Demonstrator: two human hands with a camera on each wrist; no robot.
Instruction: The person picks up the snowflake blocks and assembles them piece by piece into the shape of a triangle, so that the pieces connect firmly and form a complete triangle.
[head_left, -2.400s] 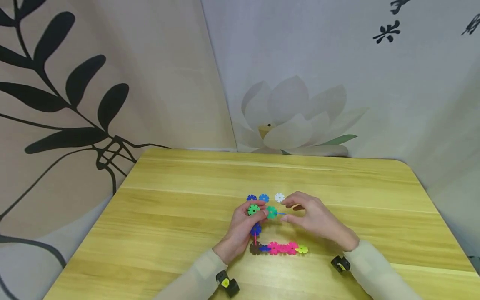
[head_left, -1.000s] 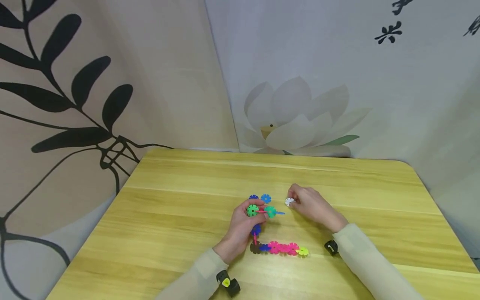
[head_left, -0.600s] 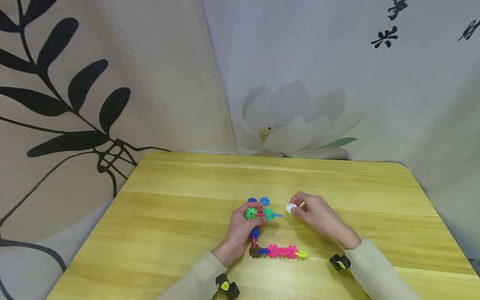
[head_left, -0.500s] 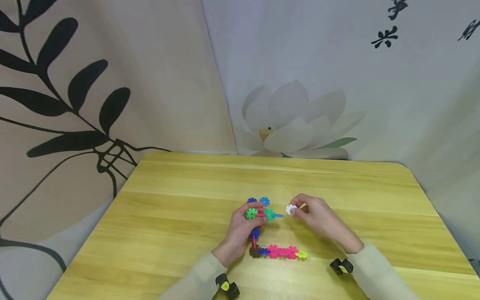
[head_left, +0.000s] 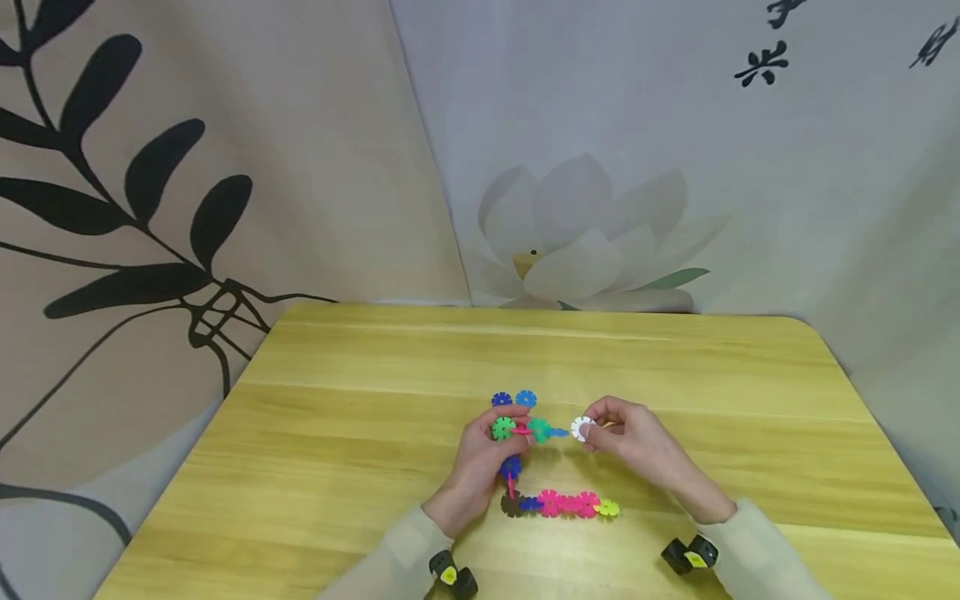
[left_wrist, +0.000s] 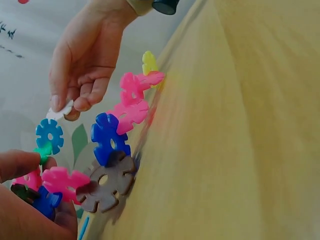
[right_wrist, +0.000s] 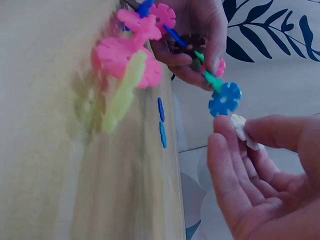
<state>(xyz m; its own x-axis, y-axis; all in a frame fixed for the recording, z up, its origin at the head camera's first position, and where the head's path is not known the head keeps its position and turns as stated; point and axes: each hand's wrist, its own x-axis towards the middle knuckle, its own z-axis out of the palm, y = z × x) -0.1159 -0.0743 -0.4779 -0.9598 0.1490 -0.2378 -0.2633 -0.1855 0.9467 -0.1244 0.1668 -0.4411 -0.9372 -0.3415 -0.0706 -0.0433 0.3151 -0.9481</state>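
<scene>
My left hand (head_left: 477,462) grips a joined chain of flower-shaped interlocking plastic discs. Along its upper arm run a green disc (head_left: 503,428), a pink one and a teal one, ending in a light-blue disc (left_wrist: 49,135). The lower arm has a brown disc (left_wrist: 106,184) at the corner, then blue, pink discs (head_left: 568,504) and a yellow disc (head_left: 607,508). Thumb and fingers of my right hand (head_left: 637,442) pinch a white disc (head_left: 582,428), edge towards the light-blue one. The two are very close; I cannot tell whether they touch. My left fingers hide part of the chain.
Two loose discs, one dark blue (head_left: 501,399) and one lighter blue (head_left: 527,398), lie on the wooden table (head_left: 360,375) just beyond my left hand. A printed cloth backdrop (head_left: 337,167) stands behind the table's far edge.
My right hand reached to the white disc on the table, picked it up, and brought it nearer to the chain's light-blue end. The left hand kept its grip on the chain.
</scene>
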